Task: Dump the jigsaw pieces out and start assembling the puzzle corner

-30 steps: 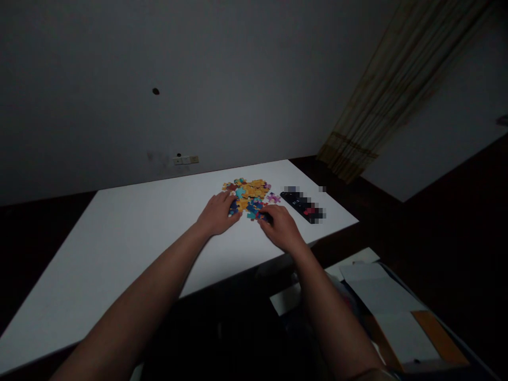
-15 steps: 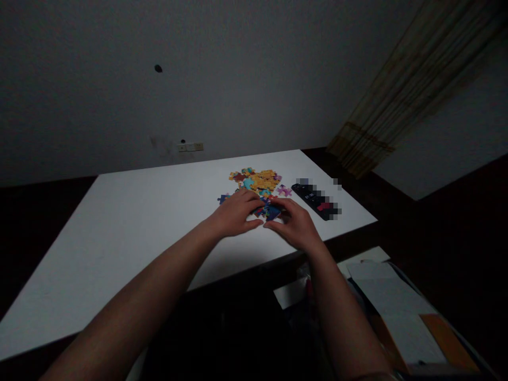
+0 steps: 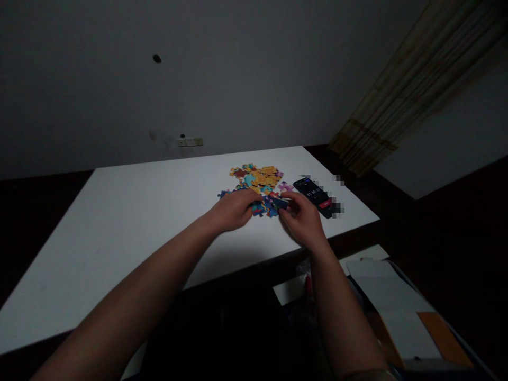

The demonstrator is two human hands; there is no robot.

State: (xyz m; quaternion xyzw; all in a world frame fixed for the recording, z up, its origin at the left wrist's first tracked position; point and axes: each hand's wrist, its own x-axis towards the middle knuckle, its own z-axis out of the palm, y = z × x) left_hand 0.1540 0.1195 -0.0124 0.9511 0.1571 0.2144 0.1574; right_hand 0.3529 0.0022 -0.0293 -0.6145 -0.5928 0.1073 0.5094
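Observation:
My right hand (image 3: 304,219) pinches a dark blue jigsaw puzzle piece (image 3: 279,202) between thumb and fingers, tilted up off the table. Across from it, my left hand (image 3: 237,208) has its fingers curled closed at the left side of the blue puzzle pieces (image 3: 260,210); what lies between its fingertips is hidden. Just beyond both hands spreads a heap of yellow puzzle pieces (image 3: 266,177), with teal and brown ones among them. A pink puzzle piece (image 3: 284,187) lies on the table behind my right hand.
A phone (image 3: 313,193) showing a running timer lies right of the puzzle pieces on the white table (image 3: 138,222). Below the table's right front edge stands an opened box with white and orange flaps (image 3: 397,296). A wall with a socket (image 3: 190,142) is behind; a curtain (image 3: 369,127) hangs right.
My hands have drawn apart, the right one shifting right and lifting a blue puzzle piece at a tilt. The left fingers have curled in. The view has shifted slightly.

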